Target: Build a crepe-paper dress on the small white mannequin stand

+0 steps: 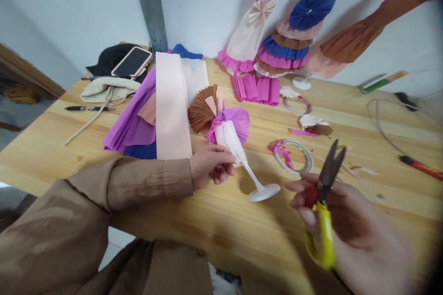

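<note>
A small figure on a white stand (265, 192) lies tilted over the table, dressed in a white paper skirt (229, 136) with purple and pink crepe paper (238, 120) above it. A brown pleated paper fan (201, 108) is beside its upper end. My left hand (212, 166) is closed, its fingertips pinching the skirt's lower edge. Slightly blurred at the lower right, my right hand (360, 226) holds scissors (325, 216) with yellow handles. Their dark blades point up and are slightly parted.
Dressed paper figures (242, 37) stand along the wall. Folded pink crepe paper (258, 88), a tape roll (308, 159) and a paper rosette (314, 124) lie on the table (207, 216). Crepe sheets (173, 110), a pen (88, 108), a phone (132, 61) and a bottle (150, 9) are leftward.
</note>
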